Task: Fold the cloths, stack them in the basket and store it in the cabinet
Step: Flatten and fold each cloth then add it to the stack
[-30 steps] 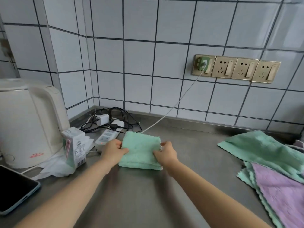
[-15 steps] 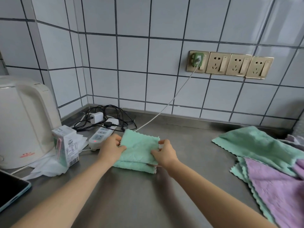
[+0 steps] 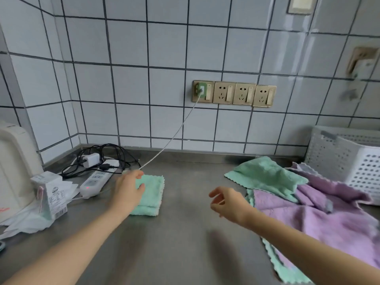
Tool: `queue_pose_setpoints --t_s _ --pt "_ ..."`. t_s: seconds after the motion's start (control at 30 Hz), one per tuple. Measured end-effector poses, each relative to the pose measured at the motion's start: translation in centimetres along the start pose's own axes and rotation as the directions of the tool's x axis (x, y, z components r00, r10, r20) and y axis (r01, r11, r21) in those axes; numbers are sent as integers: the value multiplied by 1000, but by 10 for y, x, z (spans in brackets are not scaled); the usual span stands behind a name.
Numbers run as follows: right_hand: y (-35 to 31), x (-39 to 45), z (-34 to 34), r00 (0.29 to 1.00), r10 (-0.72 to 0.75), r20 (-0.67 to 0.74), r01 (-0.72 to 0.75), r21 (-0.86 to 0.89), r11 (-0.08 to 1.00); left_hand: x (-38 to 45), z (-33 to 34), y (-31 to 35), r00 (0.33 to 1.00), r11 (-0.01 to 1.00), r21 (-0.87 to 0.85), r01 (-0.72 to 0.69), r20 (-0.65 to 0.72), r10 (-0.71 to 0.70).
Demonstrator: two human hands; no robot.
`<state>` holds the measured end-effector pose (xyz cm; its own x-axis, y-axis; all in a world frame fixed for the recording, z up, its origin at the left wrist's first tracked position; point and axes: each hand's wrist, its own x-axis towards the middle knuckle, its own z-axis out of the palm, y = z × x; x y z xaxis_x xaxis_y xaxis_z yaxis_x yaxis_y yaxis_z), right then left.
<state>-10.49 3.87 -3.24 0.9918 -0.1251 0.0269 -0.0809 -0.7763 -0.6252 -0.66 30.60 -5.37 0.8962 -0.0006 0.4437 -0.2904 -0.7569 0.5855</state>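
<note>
Green and soft, the folded cloth (image 3: 151,194) lies flat on the grey metal counter (image 3: 185,233). The left hand (image 3: 128,191) rests on the left side of it. Its fingers lie fairly straight on the cloth and its thumb sits on top.

The right hand (image 3: 226,201) is in the air above the counter, apart from the folded cloth. Its fingers are loosely bent and it holds nothing. It is just beside the pile of loose cloths (image 3: 304,206).

In that pile, a green cloth (image 3: 265,177) lies at the back and a big purple cloth (image 3: 320,219) lies crumpled over the rest. Another green cloth (image 3: 285,268) peeks out from under the purple one at the front.

The white basket (image 3: 349,159) with little holes stands at the far right, against the wall, touching the pile.

On the left there is a white kettle (image 3: 14,171), a small carton (image 3: 51,196) on some white paper, and a power strip (image 3: 96,181) with black wires. A thin white cable (image 3: 176,132) runs from the wall sockets (image 3: 234,93) down to the counter near the folded cloth.
</note>
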Motion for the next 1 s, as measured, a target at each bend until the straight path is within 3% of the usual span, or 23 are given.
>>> queue_pose_setpoints --t_s 0.2,0.37,0.67,0.8,0.93,1.0 --pt "55 -59 -61 998 -33 -59 17 -244 970 -52 37 98 967 975 -109 -192 149 207" --pt "101 -87 -108 990 5 -138 -48 -310 950 -89 78 161 904 934 -202 -295 259 341" --pt "167 -51 -146 956 -69 -285 -73 -458 886 -92 143 228 824 904 -240 -354 377 423" --pt "180 -17 -158 920 -108 -376 -134 -561 817 -82 172 248 806 900 -250 -356 405 432" --pt "191 14 -163 910 -163 -381 -163 -692 703 -71 201 259 804 911 -264 -316 436 405" --pt "187 24 -166 885 -187 -427 -136 -620 773 -66 209 263 783 908 -256 -331 462 416"
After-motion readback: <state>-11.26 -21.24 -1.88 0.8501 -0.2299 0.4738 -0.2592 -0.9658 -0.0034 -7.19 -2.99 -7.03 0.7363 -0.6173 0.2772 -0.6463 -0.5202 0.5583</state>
